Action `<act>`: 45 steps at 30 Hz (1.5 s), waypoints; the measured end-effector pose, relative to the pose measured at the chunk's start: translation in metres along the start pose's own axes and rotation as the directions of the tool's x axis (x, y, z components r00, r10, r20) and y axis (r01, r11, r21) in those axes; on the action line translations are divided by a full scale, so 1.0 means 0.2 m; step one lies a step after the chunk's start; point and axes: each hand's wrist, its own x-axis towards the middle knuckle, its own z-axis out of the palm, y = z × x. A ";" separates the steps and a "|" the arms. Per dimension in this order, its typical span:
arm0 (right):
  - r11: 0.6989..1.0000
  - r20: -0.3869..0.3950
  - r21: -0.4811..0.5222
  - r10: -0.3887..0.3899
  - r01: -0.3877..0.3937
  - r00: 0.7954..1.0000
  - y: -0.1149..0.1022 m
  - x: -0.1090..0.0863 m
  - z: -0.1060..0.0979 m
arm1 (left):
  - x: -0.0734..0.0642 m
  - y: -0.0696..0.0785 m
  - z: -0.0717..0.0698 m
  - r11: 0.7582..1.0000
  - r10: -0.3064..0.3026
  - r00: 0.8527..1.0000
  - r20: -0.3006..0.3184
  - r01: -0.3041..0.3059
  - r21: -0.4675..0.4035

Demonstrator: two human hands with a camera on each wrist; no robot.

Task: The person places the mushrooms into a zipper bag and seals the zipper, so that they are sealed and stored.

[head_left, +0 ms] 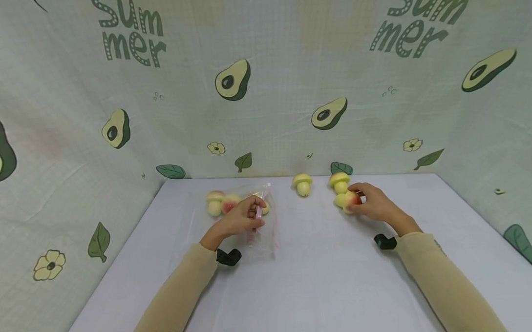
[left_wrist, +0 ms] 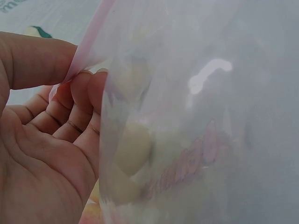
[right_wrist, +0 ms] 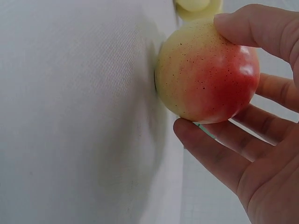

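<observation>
My left hand (head_left: 240,218) pinches the pink-edged opening of a clear zip bag (head_left: 264,246) between thumb and fingers. Through the film of the bag, which fills most of the left wrist view, several toy mushrooms (head_left: 214,207) show as pale, blurred shapes. On the right, my right hand (head_left: 373,201) grips a yellow toy mushroom (right_wrist: 205,74) by its rounded, red-blushed cap, thumb on one side and fingers on the other. Its stem is mostly hidden behind the cap in the right wrist view. Just behind it stands another yellow mushroom (head_left: 339,179).
One more yellow mushroom (head_left: 302,184) stands near the back edge of the white table (head_left: 323,291), between the two hands. A hanging cloth (head_left: 275,53) printed with avocados and leaves encloses the table at the back and sides.
</observation>
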 end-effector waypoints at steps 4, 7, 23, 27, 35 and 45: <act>1.000 -0.003 -0.001 -0.006 0.006 1.000 -0.01 0.00 0.00 | 0.01 0.00 0.00 1.000 -0.002 1.000 -0.002 0.002 0.007; 1.000 0.002 -0.002 -0.003 0.003 1.000 -0.01 0.00 0.00 | 0.00 0.04 0.00 1.000 -0.001 1.000 0.004 0.001 0.004; 1.000 0.021 0.026 0.006 -0.006 1.000 -0.03 0.01 0.03 | 0.01 0.00 -0.01 1.000 0.004 1.000 0.014 -0.004 -0.025; 1.000 0.025 0.020 -0.003 0.003 1.000 -0.04 0.01 0.04 | 0.00 0.00 0.00 1.000 0.007 1.000 0.019 -0.006 -0.030; 1.000 0.026 0.012 -0.027 0.026 0.999 -0.07 0.02 0.05 | 0.00 0.01 0.00 1.000 0.019 1.000 -0.011 -0.019 0.004; 0.995 0.032 0.043 -0.089 0.088 0.995 -0.13 0.02 0.10 | 0.00 0.00 0.00 1.000 0.013 1.000 -0.008 -0.013 0.009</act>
